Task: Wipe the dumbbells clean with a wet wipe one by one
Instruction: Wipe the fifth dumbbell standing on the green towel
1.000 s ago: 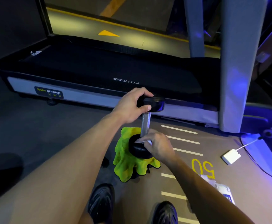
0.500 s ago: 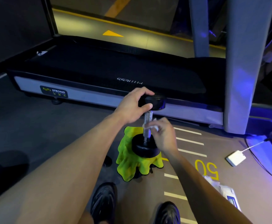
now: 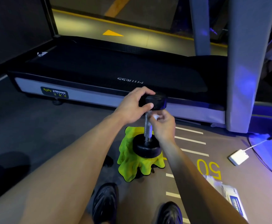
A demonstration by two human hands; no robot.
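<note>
On the floor before the treadmill [image 3: 99,94] the dumbbell [image 3: 148,139] stands upright on a yellow-green cloth [image 3: 128,165]. At the left, my left hand [image 3: 132,107] closes its grip around the upper head. Beside it, my right hand [image 3: 163,125] pinches the wet wipe [image 3: 156,116] against the top of the metal handle. At the right lies a wipes pack [image 3: 230,196].

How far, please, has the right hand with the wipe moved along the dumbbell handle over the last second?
Yes: the right hand with the wet wipe has climbed the dumbbell handle, from the bottom head up to just beneath the top head.
</note>
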